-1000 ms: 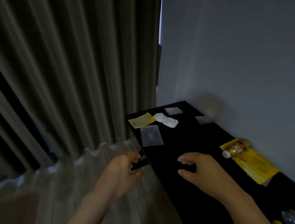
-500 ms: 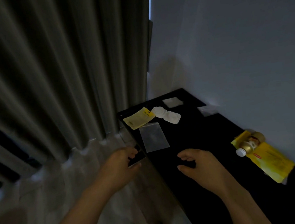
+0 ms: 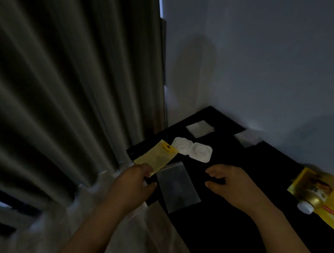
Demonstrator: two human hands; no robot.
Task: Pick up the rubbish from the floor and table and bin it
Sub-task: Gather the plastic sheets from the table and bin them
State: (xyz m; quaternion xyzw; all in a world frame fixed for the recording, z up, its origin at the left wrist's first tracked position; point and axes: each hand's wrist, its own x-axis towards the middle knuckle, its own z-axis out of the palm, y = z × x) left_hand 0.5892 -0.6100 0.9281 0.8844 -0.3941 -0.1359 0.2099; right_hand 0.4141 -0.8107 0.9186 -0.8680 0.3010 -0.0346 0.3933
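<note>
Rubbish lies scattered over the black table (image 3: 220, 232), which fills the corner between the grey curtain (image 3: 69, 94) and the pale wall (image 3: 266, 48). Taking the table's curtain-side edge as the landmark: a clear plastic bag (image 3: 177, 187) lies flat just inside that edge, a yellow packet (image 3: 158, 157) sits farther back and touching the edge, and a white moulded blister tray (image 3: 194, 150) lies just beyond the packet, toward the wall. Two small pale wrappers (image 3: 200, 128) (image 3: 248, 138) rest far from the edge, near the wall. Well away from the edge, at the wall side, a yellow sachet (image 3: 332, 209) lies under a small gold bottle (image 3: 311, 198) with a white cap.

The step in hand looks like gathering the flat pieces near the edge. Thin film on a smooth top is hard to pinch; sliding the bag or packet to overhang the edge, then gripping from below, would likely work best. Stacking flat pieces together could save trips.

The left hand (image 3: 133, 187) hangs over the edge, fingers curled, fingertips touching the near corner of the yellow packet; whether it holds anything I cannot tell. The right hand (image 3: 230, 183) hovers above bare tabletop beside the clear bag, fingers loosely bent and spread, holding nothing.
</note>
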